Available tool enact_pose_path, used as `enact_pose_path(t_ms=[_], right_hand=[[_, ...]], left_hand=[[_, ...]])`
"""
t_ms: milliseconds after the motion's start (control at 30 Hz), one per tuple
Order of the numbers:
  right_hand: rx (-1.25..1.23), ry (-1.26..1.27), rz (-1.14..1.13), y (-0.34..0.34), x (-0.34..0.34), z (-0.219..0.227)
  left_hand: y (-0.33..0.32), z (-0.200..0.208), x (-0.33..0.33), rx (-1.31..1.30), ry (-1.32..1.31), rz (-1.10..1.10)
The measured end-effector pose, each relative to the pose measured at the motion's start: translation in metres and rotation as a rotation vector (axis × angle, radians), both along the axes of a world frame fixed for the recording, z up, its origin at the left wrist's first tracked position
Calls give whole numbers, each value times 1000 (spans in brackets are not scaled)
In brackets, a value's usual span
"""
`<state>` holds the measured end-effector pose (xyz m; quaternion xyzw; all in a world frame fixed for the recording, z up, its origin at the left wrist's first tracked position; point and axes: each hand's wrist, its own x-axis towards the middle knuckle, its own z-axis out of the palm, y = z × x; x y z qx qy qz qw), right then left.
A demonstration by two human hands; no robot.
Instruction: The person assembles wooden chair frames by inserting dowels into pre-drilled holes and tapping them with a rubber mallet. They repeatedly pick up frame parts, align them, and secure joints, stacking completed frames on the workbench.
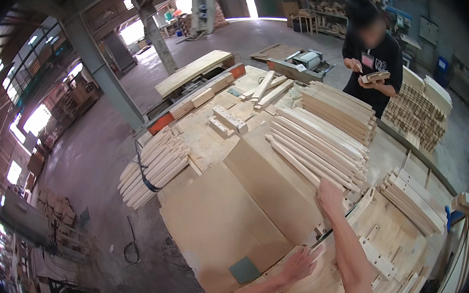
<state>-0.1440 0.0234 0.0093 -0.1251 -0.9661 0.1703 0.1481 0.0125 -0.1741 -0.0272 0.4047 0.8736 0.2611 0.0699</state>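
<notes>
My right hand (330,195) reaches forward to the near end of a stack of pale wooden slats (319,144). Its fingers close on the end of the outermost slat (298,164), and the fingertips are partly hidden. Lower down, my left hand (299,264) is held by the near edge of a flattened cardboard sheet (218,216). The fingers there are bent together around something pale and small that I cannot make out. A dark square pad (244,270) lies on the cardboard beside my left wrist.
Strapped slats (155,171) lie at the table's left edge, drilled blocks (227,120) beyond the cardboard. More slats (339,111) are stacked farther right; curved pieces (412,200) lie near right. Across the table stands a person (370,60) holding wood pieces. A steel post (100,74) rises behind.
</notes>
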Motion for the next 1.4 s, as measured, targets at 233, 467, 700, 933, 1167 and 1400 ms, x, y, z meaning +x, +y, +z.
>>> enact_pose_path(t_ms=[233,467,700,933,1167,1400], right_hand=[[-423,-89,-8,66,183,66],[-255,-150,-230,121,353,44],[-148,-261,-219,147,466,1],[-151,-180,-143,159,452,-25],[-189,-165,-172,165,437,-36],[-87,-86,-291,160,424,-56]], left_hand=[[25,-18,-15,164,1,-68],[48,-36,34,-48,127,-17],[61,-22,58,-88,69,17],[68,-11,64,-110,11,33],[75,-13,58,-146,4,50],[83,-26,44,-31,30,-14]])
